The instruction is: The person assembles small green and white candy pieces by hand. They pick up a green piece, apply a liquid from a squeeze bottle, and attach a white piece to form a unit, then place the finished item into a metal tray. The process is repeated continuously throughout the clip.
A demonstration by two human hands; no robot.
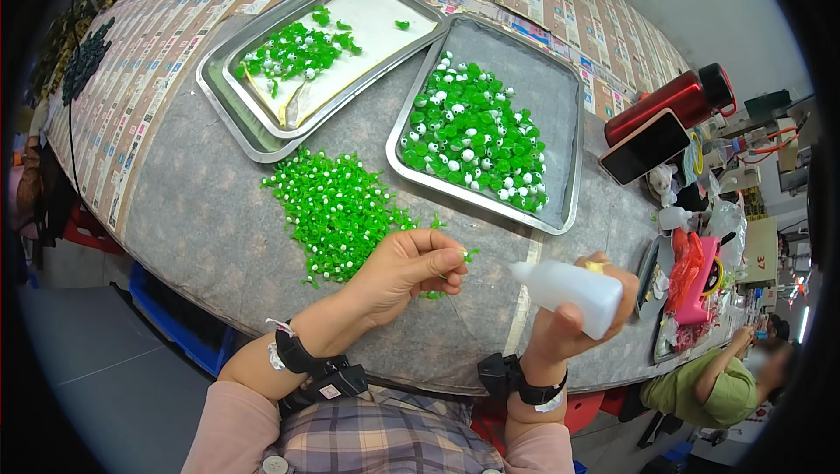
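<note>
A counter spread with a gray covering holds a loose heap of small green-and-white pieces, 2 metal trays beyond it and, toward the distorted right side, a red bottle with a phone apparently propped against it.

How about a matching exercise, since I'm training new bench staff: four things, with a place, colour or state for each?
Things
1. white bottle
2. small green piece
3. loose green-and-white heap
4. flask

Descriptions
A. red, with a black lid
B. pinched in the left hand's fingertips
C. gripped in the right hand
D. on the table, outside both metal trays

Pairs: 1-C, 2-B, 3-D, 4-A
</note>
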